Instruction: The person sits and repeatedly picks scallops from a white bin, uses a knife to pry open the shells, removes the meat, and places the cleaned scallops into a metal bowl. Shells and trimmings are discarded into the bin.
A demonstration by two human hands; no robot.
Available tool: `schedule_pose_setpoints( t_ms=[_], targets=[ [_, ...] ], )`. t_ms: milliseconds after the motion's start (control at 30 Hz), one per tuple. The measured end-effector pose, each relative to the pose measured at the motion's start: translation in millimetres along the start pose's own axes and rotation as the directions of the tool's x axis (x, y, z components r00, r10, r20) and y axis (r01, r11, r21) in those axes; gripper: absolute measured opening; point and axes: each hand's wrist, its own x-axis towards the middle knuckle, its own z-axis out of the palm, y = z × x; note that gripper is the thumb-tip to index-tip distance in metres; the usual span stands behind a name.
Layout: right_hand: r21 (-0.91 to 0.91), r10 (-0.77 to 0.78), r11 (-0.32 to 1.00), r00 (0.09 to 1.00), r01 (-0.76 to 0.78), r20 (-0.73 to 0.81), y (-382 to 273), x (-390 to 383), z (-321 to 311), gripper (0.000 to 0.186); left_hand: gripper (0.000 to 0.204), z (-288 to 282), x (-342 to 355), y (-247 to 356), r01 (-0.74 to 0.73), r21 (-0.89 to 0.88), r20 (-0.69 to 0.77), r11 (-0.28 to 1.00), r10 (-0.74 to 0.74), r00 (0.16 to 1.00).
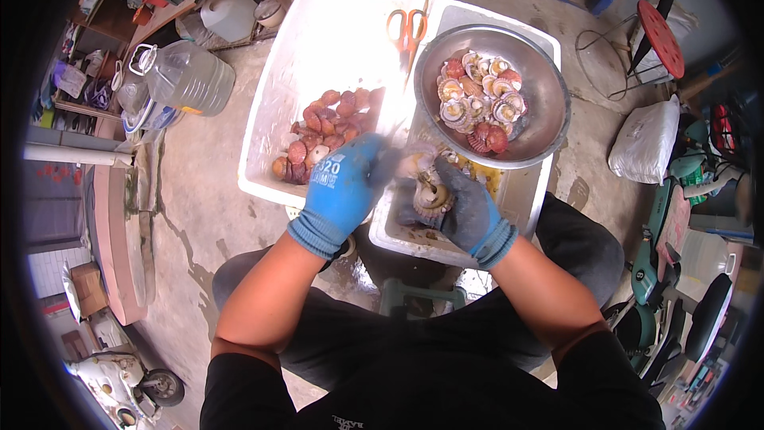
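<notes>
My right hand point(469, 209), in a blue and grey work glove, grips an opened scallop point(431, 193) above a white foam tray point(414, 248). Close by on its left, my left hand point(342, 179) in a matching glove is closed. Its fingertips are smeared by motion, so what they hold cannot be made out. Whole reddish scallops point(326, 123) lie in the near part of a white foam box point(256, 131). A steel bowl point(547, 115) rests on the tray, holding several opened scallops point(481, 91) with pale flesh showing.
Orange-handled scissors point(407, 30) lie on the brightly lit edge between box and tray. A large clear water jug point(191, 80) stands on the left floor. A red-topped stool point(660, 40) and a white sack point(645, 139) are at the right. A green scooter point(649, 247) stands nearer.
</notes>
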Motion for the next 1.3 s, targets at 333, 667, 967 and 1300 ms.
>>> schedule_pose_setpoints(
  t_ms=[333, 667, 967, 1300],
  targets=[
    [-0.374, -0.190, 0.922, 0.957, 0.098, -0.219, -6.1, -9.8, 17.2, 0.034, 0.020, 37.0, -31.6, 12.1, 0.172, 0.079, 0.301, 0.982, -0.188, 0.935],
    [-0.289, -0.203, 0.946, 0.965, 0.150, -0.165, -4.8, 1.2, -6.5, 0.036, 0.015, -32.0, -18.4, -3.3, 0.303, -0.139, 0.539, 0.943, -0.185, 0.822],
    [-0.661, -0.364, 0.656, 0.920, 0.365, 0.147, 1.1, -3.9, -12.0, 0.036, 0.011, -19.2, 0.3, -6.5, 0.157, -0.281, 0.186, 0.947, -0.107, 0.977],
    [-0.149, -0.150, 0.972, 0.966, 0.183, 0.210, -6.2, -9.0, -19.7, 0.050, 0.008, 22.9, -7.1, -21.6, -0.015, 0.048, 0.046, 0.999, 0.013, 0.999]
  ],
)
